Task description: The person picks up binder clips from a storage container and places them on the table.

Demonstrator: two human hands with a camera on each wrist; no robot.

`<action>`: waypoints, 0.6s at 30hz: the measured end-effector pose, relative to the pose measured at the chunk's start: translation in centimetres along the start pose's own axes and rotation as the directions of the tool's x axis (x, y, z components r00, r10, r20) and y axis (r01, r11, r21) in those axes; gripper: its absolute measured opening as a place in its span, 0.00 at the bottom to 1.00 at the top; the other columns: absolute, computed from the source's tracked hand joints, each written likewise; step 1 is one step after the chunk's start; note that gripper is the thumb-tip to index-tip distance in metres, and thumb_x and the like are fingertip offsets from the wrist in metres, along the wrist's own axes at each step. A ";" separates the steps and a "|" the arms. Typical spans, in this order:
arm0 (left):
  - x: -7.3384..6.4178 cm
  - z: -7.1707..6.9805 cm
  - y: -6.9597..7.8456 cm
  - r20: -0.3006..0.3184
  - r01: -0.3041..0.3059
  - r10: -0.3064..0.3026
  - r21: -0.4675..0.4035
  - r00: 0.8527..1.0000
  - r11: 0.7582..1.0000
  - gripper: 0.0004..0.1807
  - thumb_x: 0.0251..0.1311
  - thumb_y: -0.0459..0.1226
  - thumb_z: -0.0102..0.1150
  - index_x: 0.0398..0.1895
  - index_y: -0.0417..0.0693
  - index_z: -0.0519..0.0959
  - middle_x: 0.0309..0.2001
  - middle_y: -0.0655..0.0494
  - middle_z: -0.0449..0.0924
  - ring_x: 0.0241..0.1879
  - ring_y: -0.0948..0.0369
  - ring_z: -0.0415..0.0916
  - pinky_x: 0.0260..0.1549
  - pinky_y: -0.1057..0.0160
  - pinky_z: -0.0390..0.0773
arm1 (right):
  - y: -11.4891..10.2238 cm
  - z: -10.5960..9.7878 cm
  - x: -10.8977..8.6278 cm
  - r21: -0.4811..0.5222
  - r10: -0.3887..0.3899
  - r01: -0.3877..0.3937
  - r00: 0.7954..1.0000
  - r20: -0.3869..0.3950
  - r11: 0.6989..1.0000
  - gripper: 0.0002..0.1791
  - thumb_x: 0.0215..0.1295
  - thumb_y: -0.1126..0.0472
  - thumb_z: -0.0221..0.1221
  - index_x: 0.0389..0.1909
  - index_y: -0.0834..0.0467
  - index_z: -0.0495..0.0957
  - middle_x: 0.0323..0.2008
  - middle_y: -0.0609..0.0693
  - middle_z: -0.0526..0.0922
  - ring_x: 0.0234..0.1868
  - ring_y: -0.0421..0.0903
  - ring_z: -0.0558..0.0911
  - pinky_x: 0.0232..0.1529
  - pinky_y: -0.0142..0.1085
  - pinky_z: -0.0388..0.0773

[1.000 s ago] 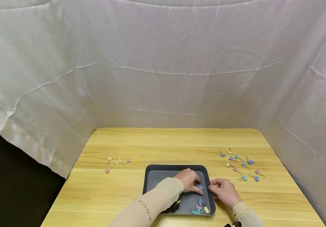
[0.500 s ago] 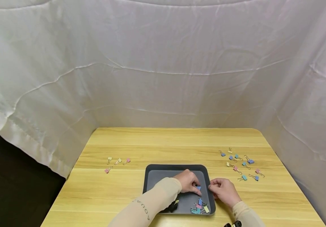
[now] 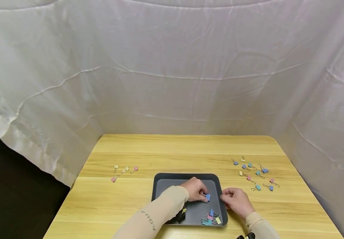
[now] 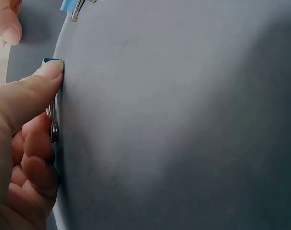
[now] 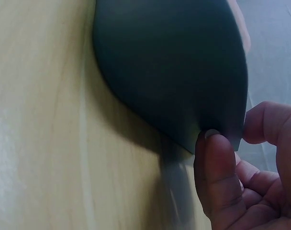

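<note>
Several gathered clips (image 3: 209, 217) lie in the tray (image 3: 169, 183) near the left hand (image 3: 194, 190), which pinches a blue clip (image 3: 208, 197); the right hand (image 3: 238, 200) grips the rim (image 3: 218, 184). Loose clips (image 3: 265, 170) past either hand seem left to do.

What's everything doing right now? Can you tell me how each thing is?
Left hand: pinching a blue clip
Right hand: pinching the tray by its right rim
Tray: face up on the table
Clips in the tray: bunched near a corner
Four clips on the left: lying apart
Clips on the right: scattered
Curtain: hanging, wrinkled
</note>
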State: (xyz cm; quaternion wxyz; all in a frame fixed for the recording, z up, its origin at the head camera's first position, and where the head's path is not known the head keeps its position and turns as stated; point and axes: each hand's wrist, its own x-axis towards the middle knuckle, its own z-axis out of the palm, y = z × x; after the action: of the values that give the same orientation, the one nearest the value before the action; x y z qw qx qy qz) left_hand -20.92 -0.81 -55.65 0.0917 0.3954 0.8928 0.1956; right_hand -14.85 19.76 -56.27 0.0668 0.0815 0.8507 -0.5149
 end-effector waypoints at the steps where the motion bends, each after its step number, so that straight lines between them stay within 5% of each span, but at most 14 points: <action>1: -0.1 -0.1 0.0 -0.003 0.005 -0.005 -0.003 1.000 1.000 0.11 0.49 0.48 0.73 0.33 0.54 0.87 0.17 0.73 0.71 0.19 0.79 0.66 0.23 0.81 0.67 | 0.0 0.0 0.0 -0.001 0.001 -0.001 1.000 0.001 1.000 0.08 0.53 0.68 0.63 0.35 0.67 0.81 0.24 0.51 0.82 0.23 0.45 0.80 0.24 0.37 0.80; 6: -0.6 -1.2 -0.2 -0.034 0.023 -0.024 -0.037 0.999 0.999 0.11 0.51 0.47 0.72 0.33 0.53 0.87 0.17 0.72 0.71 0.18 0.77 0.65 0.22 0.79 0.67 | 0.1 0.0 0.0 -0.002 -0.007 0.007 1.000 0.004 1.000 0.09 0.53 0.68 0.63 0.35 0.67 0.81 0.25 0.51 0.82 0.23 0.45 0.80 0.24 0.37 0.80; 12: -1.6 -4.2 -1.3 -0.110 0.047 -0.056 -0.075 0.992 0.996 0.11 0.52 0.45 0.71 0.35 0.50 0.87 0.19 0.70 0.71 0.20 0.74 0.66 0.25 0.77 0.69 | 0.2 0.0 0.0 0.010 -0.015 0.015 1.000 0.007 1.000 0.09 0.53 0.68 0.62 0.36 0.68 0.81 0.25 0.51 0.82 0.23 0.45 0.80 0.24 0.37 0.80; 18: -4.3 -7.6 -4.5 -0.252 0.099 -0.125 -0.115 0.960 0.988 0.14 0.51 0.44 0.72 0.38 0.48 0.87 0.27 0.67 0.79 0.26 0.73 0.71 0.28 0.75 0.72 | 0.1 0.0 -0.1 0.033 -0.009 0.009 1.000 0.004 0.999 0.10 0.53 0.69 0.62 0.37 0.69 0.81 0.26 0.52 0.83 0.24 0.46 0.81 0.25 0.37 0.81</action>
State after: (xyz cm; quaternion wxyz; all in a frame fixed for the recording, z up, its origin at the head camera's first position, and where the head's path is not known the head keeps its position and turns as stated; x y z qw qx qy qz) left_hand -23.50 -8.85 -50.63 0.0055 0.3101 0.9070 0.2848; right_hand -14.76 19.79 -56.40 0.0647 0.0778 0.8423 -0.5295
